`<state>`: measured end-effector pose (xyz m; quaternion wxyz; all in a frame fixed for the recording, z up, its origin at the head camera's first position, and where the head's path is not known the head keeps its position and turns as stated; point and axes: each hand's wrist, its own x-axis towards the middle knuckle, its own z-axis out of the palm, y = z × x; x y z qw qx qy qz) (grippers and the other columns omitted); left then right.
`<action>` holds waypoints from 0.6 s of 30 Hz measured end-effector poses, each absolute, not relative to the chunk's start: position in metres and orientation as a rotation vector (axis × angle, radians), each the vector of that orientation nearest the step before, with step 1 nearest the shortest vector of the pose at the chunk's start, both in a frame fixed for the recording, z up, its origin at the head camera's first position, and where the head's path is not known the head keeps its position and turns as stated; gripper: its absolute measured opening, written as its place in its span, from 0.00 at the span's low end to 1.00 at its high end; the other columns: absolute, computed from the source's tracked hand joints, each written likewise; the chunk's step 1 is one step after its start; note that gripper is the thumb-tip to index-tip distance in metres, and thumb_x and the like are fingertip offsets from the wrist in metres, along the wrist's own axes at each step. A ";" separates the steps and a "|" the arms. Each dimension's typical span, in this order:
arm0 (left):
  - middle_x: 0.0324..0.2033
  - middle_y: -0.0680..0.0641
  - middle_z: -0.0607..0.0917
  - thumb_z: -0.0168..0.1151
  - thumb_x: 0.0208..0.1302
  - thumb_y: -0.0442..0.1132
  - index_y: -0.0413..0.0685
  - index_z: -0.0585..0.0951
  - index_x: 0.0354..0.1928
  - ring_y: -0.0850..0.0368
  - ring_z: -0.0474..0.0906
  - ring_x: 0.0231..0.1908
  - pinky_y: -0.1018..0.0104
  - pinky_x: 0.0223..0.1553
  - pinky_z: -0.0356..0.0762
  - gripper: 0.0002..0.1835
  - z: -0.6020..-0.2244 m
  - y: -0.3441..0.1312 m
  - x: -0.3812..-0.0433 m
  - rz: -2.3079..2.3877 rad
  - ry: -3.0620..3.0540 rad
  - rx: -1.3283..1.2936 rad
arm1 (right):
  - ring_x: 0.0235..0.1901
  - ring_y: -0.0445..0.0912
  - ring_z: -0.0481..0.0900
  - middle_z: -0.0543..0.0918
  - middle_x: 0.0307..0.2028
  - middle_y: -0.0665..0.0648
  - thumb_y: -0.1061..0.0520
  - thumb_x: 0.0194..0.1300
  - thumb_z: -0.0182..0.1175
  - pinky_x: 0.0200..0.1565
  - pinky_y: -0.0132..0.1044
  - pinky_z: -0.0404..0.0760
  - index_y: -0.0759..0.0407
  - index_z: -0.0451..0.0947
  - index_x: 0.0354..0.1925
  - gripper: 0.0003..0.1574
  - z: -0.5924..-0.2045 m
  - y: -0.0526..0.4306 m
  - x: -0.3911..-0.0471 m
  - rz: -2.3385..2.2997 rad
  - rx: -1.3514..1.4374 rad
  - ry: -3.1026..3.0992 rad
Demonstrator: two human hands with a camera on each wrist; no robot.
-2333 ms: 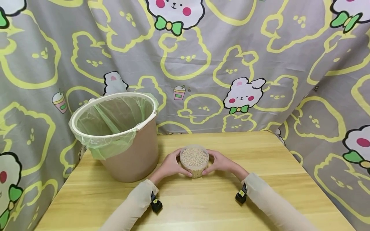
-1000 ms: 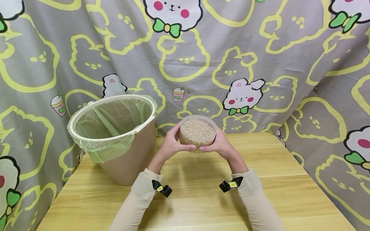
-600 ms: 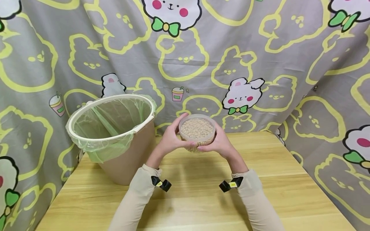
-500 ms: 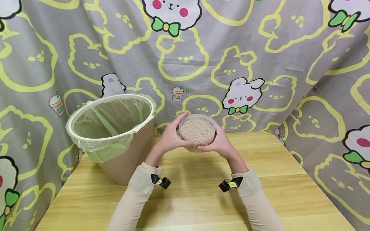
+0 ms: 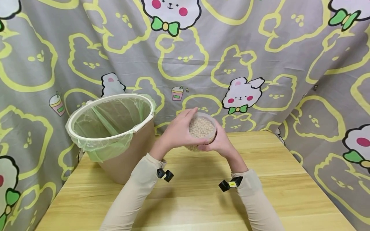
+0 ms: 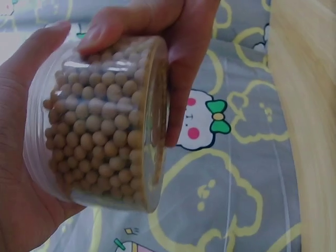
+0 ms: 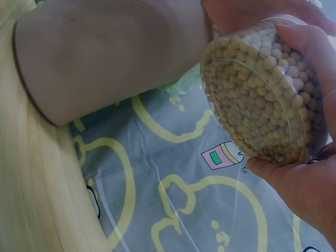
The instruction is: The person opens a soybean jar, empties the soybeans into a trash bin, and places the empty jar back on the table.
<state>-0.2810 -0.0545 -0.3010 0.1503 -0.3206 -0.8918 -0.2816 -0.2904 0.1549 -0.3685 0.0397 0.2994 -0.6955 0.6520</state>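
A clear round plastic tub [image 5: 201, 127] full of pale, round dried beans is held up above the table between both hands. My left hand [image 5: 180, 130] grips it at the upper rim from the left, its fingers laid over part of the top and its thumb along the front. From the right, my right hand [image 5: 221, 141] holds the tub's side lower down. In the left wrist view the tub [image 6: 100, 126] lies sideways across the picture, a frosted rim at the left hand's palm. Its flat underside shows in the right wrist view, with right fingers at the edge.
A brown trash bin [image 5: 136, 154] with a cream rim and a green plastic liner [image 5: 108, 149] stands on the table at the left. Behind the wooden table [image 5: 188, 205] hangs a grey patterned curtain [image 5: 196, 86].
Both hands have lifted the tub from the table. Since half a second ago, my left hand has shifted right and up over the tub's rim; the right hand has stayed almost still.
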 end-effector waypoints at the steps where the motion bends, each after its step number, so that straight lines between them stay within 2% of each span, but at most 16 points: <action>1: 0.72 0.44 0.70 0.77 0.41 0.69 0.47 0.61 0.78 0.50 0.68 0.70 0.49 0.67 0.72 0.64 -0.301 -0.053 -0.281 -0.784 -2.558 -0.919 | 0.64 0.53 0.69 0.67 0.68 0.60 0.69 0.38 0.80 0.60 0.39 0.77 0.52 0.57 0.76 0.70 -0.369 0.155 -0.291 1.998 0.918 -2.133; 8: 0.70 0.43 0.71 0.76 0.44 0.66 0.44 0.65 0.76 0.48 0.70 0.68 0.49 0.66 0.73 0.60 -0.302 -0.050 -0.282 -0.753 -2.493 -0.979 | 0.62 0.53 0.69 0.68 0.67 0.60 0.71 0.37 0.79 0.58 0.38 0.78 0.52 0.57 0.76 0.70 -0.366 0.158 -0.290 1.984 0.921 -2.143; 18: 0.68 0.47 0.73 0.77 0.42 0.63 0.52 0.65 0.77 0.52 0.69 0.66 0.49 0.65 0.72 0.58 -0.304 -0.059 -0.288 -0.769 -2.431 -1.150 | 0.62 0.53 0.71 0.69 0.67 0.61 0.70 0.36 0.79 0.59 0.37 0.77 0.53 0.57 0.76 0.71 -0.365 0.160 -0.289 1.944 1.011 -2.155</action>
